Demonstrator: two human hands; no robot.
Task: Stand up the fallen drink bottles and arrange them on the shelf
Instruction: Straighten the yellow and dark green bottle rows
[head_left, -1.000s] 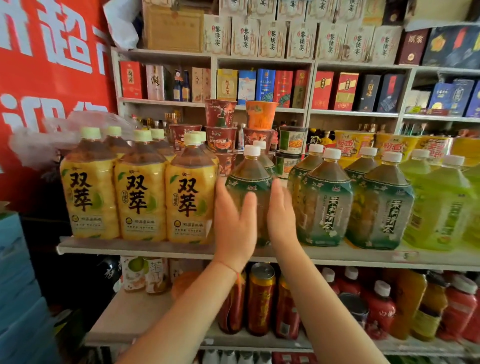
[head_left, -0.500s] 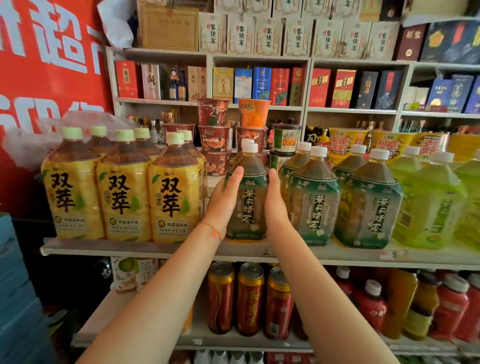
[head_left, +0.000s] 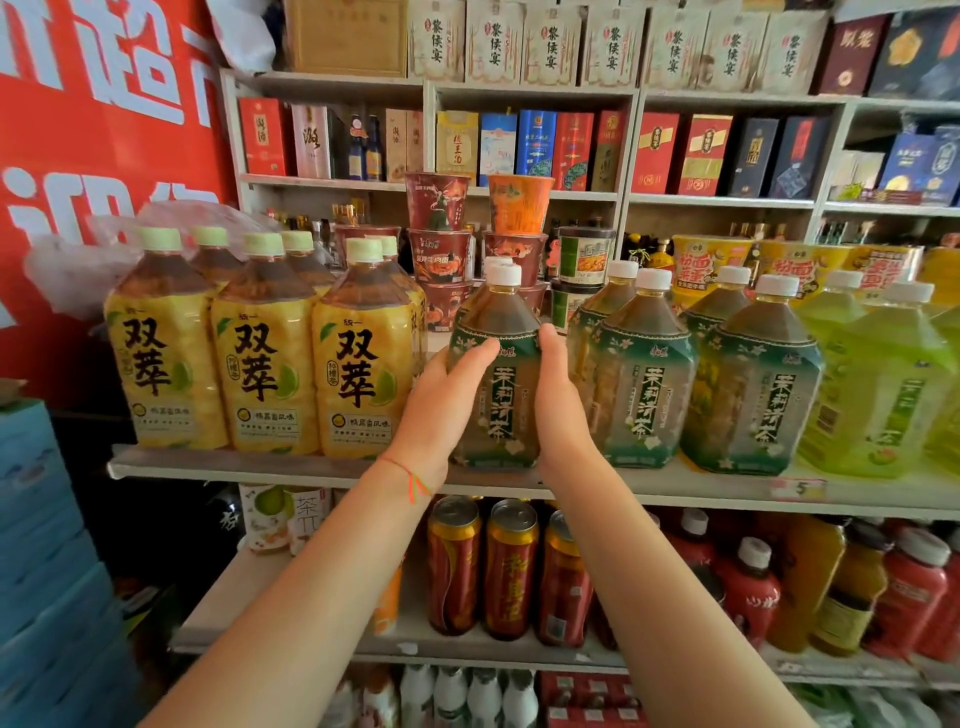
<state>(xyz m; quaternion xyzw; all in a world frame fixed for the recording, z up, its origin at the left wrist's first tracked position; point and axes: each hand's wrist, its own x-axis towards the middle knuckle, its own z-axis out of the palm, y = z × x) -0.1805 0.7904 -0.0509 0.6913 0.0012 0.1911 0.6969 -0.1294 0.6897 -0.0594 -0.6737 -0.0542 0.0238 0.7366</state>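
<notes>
Where the grey shelf (head_left: 218, 464) runs across the shop, the green bottle (head_left: 496, 374) stands upright — left hand (head_left: 441, 410) and right hand (head_left: 563, 410) pressed flat on its sides — between yellow bottles (head_left: 265, 364) and more green ones.

Upright bottle (head_left: 496, 374) on shelf (head_left: 270, 467), between left hand (head_left: 441, 410) and right hand (head_left: 563, 410).
</notes>
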